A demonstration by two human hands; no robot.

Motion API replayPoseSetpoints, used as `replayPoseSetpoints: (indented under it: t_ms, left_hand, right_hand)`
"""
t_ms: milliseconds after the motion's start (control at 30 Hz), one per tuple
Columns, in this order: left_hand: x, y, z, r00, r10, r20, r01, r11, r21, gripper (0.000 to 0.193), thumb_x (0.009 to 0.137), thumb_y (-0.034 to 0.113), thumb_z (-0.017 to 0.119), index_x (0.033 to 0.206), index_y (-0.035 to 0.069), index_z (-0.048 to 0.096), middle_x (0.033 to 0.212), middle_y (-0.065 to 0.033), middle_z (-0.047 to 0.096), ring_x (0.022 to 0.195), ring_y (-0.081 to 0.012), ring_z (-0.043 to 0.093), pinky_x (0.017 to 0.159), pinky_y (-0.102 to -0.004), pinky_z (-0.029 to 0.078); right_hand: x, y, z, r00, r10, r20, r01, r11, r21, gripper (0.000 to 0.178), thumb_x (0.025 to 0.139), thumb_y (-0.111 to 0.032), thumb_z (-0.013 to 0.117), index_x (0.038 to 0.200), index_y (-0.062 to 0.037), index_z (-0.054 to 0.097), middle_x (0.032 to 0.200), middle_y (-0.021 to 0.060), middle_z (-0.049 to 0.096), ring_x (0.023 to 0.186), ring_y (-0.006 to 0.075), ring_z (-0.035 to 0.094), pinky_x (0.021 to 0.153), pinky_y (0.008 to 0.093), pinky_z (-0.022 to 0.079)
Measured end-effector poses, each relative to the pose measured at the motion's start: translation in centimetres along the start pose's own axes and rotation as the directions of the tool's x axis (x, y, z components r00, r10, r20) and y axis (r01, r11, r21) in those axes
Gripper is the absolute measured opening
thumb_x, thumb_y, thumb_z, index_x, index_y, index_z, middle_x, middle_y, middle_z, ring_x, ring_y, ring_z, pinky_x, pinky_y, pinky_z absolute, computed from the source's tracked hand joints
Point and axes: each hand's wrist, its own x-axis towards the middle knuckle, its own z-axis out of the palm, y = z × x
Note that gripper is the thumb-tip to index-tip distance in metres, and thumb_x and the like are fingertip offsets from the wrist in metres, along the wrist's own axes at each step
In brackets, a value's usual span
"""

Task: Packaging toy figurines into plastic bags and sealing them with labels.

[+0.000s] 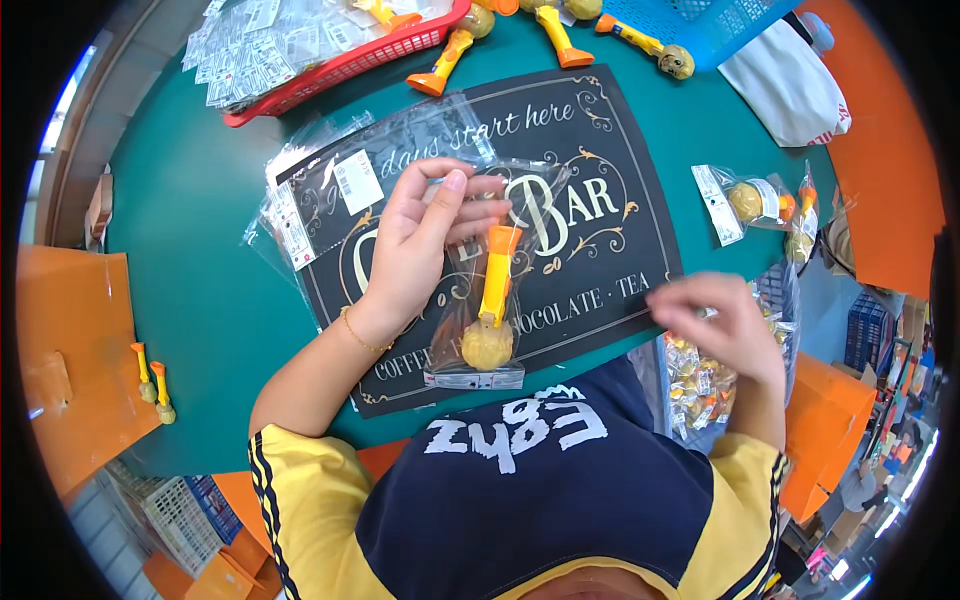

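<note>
In front of me a clear plastic bag holds a toy with a yellow stem, an orange foot and a round golden head; the head points toward me. At the bag's far end, my left hand has its thumb and fingers closed on the film. To the right, apart from the bag, my right hand hovers near the mat's edge, its fingers bent and smeared by motion. Beneath lies a black printed mat. Flat clear bags with white labels overlap its far left part.
A red basket heaped with labelled bags stands at the far left. Loose toys lie beside it, near a blue basket. Bagged toys rest at right, above a large bag of packed pieces. Two toys lie at left.
</note>
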Motion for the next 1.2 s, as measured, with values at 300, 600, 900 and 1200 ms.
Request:
replayPoseSetpoints:
  t_ms: [300,600,900,1200]
  left_hand:
    - [-0.3,0.2,0.0,0.996,0.088,-0.023,-0.089,0.995,-0.055,0.02,0.102,0.022,0.045,0.114,0.006,0.044,0.116,-0.0194,0.061,0.1,-0.0246,0.066,0.086,-0.0332,0.055]
    - [0.7,1.2,-0.9,0.979,-0.199,-0.041,0.203,0.964,0.172,0.028,0.098,0.024,0.054,0.115,0.002,0.056,0.106,-0.0093,0.064,0.092,-0.0155,0.065,0.078,-0.027,0.054]
    - [0.4,0.5,-1.0,0.978,-0.207,-0.025,0.206,0.978,-0.017,0.019,0.095,0.014,0.059,0.108,0.001,0.058,0.092,-0.004,0.063,0.082,-0.009,0.062,0.071,-0.0226,0.052]
    - [-0.5,0.4,-0.1,0.995,-0.05,0.09,0.058,0.995,-0.081,0.017,0.095,0.009,0.058,0.109,-0.002,0.055,0.095,-0.0049,0.061,0.085,-0.0095,0.061,0.075,-0.0247,0.053]
  right_hand:
    - [11.0,-1.2,6.5,0.969,0.078,0.236,-0.212,0.754,0.622,0.016,0.09,-0.017,0.067,0.095,-0.0043,0.058,0.089,0.004,0.064,0.072,0.0089,0.063,0.066,0.022,0.051]
    - [12.1,0.2,6.8,0.984,-0.088,0.152,-0.064,0.626,0.777,0.009,0.092,-0.01,0.062,0.094,-0.0024,0.058,0.094,0.0052,0.064,0.086,0.0107,0.064,0.077,0.0226,0.05]
    - [12.2,0.5,6.7,0.986,-0.092,0.136,-0.053,0.605,0.794,0.01,0.092,-0.007,0.062,0.098,-0.0021,0.057,0.097,0.0041,0.064,0.09,0.0107,0.065,0.079,0.0221,0.051]
    - [11.9,0.3,7.4,0.992,-0.085,0.093,-0.011,0.677,0.736,0.024,0.089,-0.001,0.063,0.111,-0.001,0.054,0.098,0.0035,0.062,0.09,0.0088,0.062,0.08,0.0228,0.051]
